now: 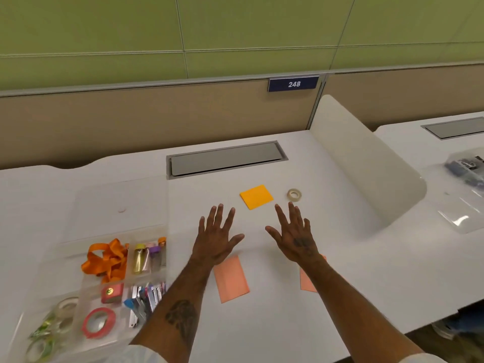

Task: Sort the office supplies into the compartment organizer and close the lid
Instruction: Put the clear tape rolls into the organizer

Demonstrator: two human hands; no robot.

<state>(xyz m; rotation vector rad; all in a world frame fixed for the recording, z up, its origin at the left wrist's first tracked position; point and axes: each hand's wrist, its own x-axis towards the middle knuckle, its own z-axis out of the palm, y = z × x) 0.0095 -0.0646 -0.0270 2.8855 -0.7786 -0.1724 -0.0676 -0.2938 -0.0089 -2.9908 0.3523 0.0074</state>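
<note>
A clear compartment organizer (78,260) lies at the left of the white desk, its lid (117,205) open and laid back. Inside are an orange ribbon (107,260), small bottles (146,258), a red tape roll (98,323), clear tape rolls (52,326), a red box (112,293) and several clips (144,299). My left hand (217,237) and my right hand (294,234) hover over the desk with fingers spread, holding nothing. An orange sticky-note pad (256,197) and a beige tape roll (294,195) lie just beyond them. Two pink paper pieces (231,280) (307,281) lie under my wrists.
A grey cable hatch (225,158) is set in the desk behind the pad. A white curved divider (366,169) rises at the right. Beyond it, a clear plastic bag (466,179) with dark items lies on the neighbouring desk. A partition wall stands at the back.
</note>
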